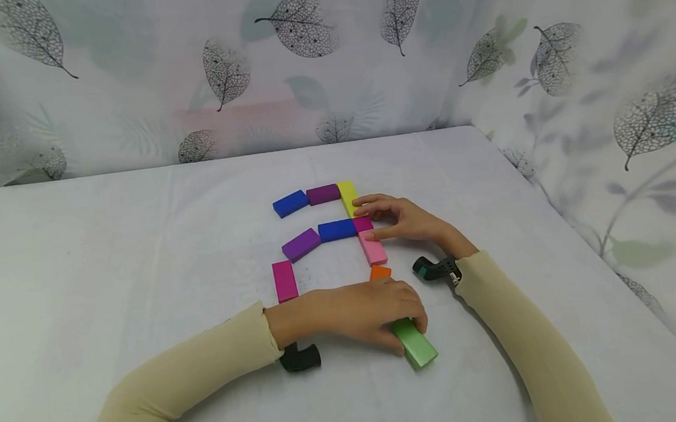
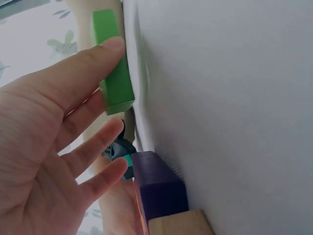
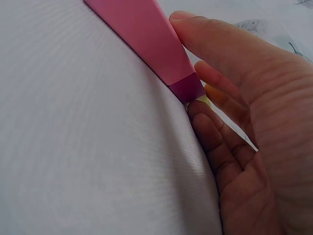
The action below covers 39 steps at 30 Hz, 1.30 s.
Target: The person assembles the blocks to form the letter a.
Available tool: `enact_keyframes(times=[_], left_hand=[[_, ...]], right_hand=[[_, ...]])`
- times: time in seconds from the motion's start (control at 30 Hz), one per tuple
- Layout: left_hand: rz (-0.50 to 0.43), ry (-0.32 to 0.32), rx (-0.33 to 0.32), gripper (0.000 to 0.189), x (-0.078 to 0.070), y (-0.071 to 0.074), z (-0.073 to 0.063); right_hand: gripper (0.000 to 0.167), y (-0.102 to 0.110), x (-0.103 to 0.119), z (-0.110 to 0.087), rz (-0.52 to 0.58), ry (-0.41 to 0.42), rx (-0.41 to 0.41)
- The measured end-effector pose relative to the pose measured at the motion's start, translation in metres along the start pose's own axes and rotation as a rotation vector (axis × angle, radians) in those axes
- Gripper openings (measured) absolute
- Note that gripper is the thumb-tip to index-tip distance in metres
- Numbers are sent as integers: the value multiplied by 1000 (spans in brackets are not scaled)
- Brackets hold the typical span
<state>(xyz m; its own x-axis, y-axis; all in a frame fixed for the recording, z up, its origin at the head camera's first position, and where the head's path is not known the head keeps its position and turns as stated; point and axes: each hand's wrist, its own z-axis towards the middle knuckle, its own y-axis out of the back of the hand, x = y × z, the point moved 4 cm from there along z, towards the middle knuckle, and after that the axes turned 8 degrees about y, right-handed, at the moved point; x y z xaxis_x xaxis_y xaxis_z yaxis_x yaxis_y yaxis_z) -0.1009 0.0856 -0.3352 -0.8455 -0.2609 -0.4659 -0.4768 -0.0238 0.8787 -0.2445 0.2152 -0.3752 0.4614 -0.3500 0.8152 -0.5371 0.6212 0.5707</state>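
My left hand (image 1: 362,313) pinches a light green block (image 1: 416,345) between thumb and fingers. In the left wrist view, the thumb presses on the green block (image 2: 117,81) while the other fingers spread apart. A dark purple block (image 2: 159,181) and a plain wooden block (image 2: 181,223) lie below those fingers. My right hand (image 1: 408,221) rests beside the row, its thumb touching the pink block (image 1: 373,248) and its fingertips at the yellow block (image 1: 347,197). In the right wrist view, the thumb lies along the pink block (image 3: 142,39); a magenta block (image 3: 187,88) adjoins it.
Blue (image 1: 290,204) and purple (image 1: 323,194) blocks run left from the yellow one. Another blue block (image 1: 337,230), a violet block (image 1: 301,245) and a magenta block (image 1: 285,280) curve below. An orange block (image 1: 381,271) is partly hidden by my left hand. White cloth (image 1: 107,258) covers the table.
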Motion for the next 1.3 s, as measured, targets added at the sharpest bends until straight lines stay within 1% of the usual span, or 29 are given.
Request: enact_keyframes(times=[0.13, 0.2, 0.37, 0.57, 0.7, 0.8, 0.9, 1.1, 1.2, 1.3], left_hand=[[-26, 34, -90, 36, 3, 6, 2], [-46, 63, -135, 36, 4, 10, 2], [-83, 143, -222, 36, 8, 17, 4], [-105, 213, -276, 36, 14, 21, 8], [-83, 258, -309, 36, 17, 20, 11], [-56, 293, -320, 36, 20, 20, 13], [-29, 314, -312, 34, 21, 18, 15], [93, 317, -285, 32, 21, 15, 18], [155, 320, -283, 31, 21, 14, 18], [193, 331, -288, 28, 22, 13, 19]], right_hand=[[48, 0, 1, 0, -5, 4, 2], [48, 0, 1, 0, -4, 6, 2], [48, 1, 2, 0, -7, 19, 2], [48, 2, 1, -1, -9, 38, 5], [48, 1, 1, -1, 1, 56, 12], [48, 1, 1, -1, 7, 73, 16], [48, 1, 1, 0, 6, 86, 16], [48, 1, 1, 0, 8, 83, 15], [48, 0, 2, 0, 6, 79, 18], [47, 0, 3, -1, 2, 75, 20]])
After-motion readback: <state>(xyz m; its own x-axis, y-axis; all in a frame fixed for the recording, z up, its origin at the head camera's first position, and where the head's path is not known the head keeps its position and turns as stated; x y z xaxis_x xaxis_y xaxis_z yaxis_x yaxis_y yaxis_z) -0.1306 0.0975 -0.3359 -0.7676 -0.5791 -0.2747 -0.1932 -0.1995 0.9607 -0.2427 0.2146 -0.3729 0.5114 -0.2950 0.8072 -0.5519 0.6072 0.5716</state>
